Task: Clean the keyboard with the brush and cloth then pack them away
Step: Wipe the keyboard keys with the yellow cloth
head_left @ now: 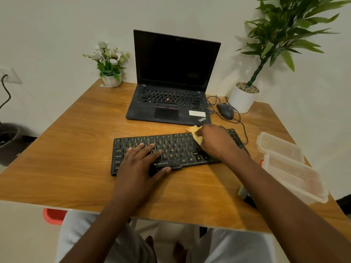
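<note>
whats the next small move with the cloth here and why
Probably sweep the cloth leftward along the key rows. The right hand grips the cloth at the upper right of the keyboard, while the left hand lies flat on the left keys, steadying it. The middle keys between the two hands lie uncovered, so they seem the natural next stretch to wipe.

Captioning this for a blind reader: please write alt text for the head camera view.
A person's right hand holds a yellow cloth against the right part of a black keyboard while the left hand rests flat on its left keys. Beyond, on the wooden table, stands an open laptop with a dark screen; a clear container lies at right.
</note>
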